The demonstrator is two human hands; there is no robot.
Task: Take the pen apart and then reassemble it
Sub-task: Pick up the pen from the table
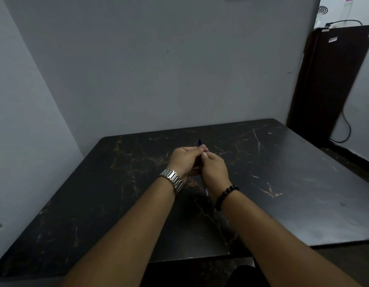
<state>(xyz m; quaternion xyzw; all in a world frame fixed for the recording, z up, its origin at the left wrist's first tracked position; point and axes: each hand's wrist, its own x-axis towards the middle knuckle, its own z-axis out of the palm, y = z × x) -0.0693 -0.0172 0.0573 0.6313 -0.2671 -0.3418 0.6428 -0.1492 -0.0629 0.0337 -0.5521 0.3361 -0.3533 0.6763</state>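
With both hands pressed together above the table's middle, the left hand and right hand clasp the blue pen between them, its far end poking past the fingertips, another blue end showing below the right wrist. Forearms reach in from the near edge, a metal watch on the left wrist, a dark bead bracelet on the right. Beneath lies a black marble-veined table, bare on both sides, grey walls behind, a dark door at right.
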